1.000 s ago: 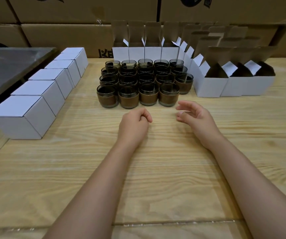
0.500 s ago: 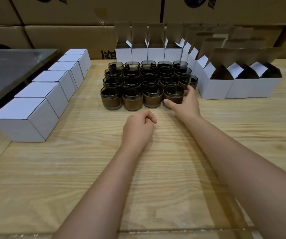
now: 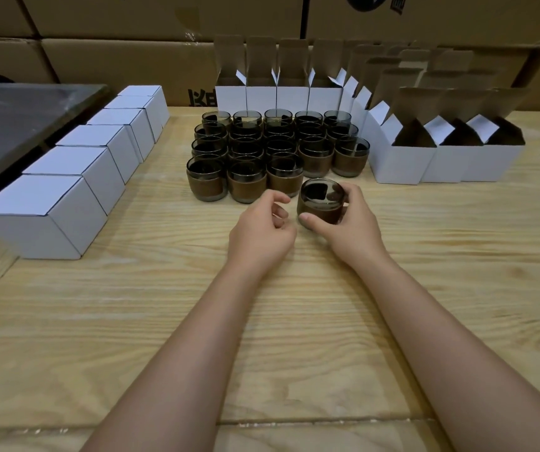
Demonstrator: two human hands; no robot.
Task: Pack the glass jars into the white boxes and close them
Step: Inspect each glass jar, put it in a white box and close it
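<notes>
Gripping one glass jar [image 3: 322, 203], the right hand [image 3: 346, 223] has its thumb curled across the near side of the brown band and its fingers wrapped round the far side. The jar sits just ahead of that hand, mouth up and tipped slightly toward the camera (whether its base touches the wooden table [image 3: 164, 321] I cannot tell). The left hand [image 3: 262, 230] lies just beside the jar on its left, fingers loosely curled with the thumb near the forefinger, holding nothing and not touching the glass.

Just beyond both hands stands the block of remaining jars [image 3: 275, 148], packed in rows, with a gap at the near right corner of the front row. Beyond the right hand and off to its right stand open white boxes [image 3: 402, 164], flaps up; more open boxes [image 3: 262, 96] line the back, behind the jars. Well off to the left of the left hand runs a row of closed white boxes [image 3: 47, 220], edge to edge. Brown cartons [image 3: 115, 60] are stacked behind everything.
</notes>
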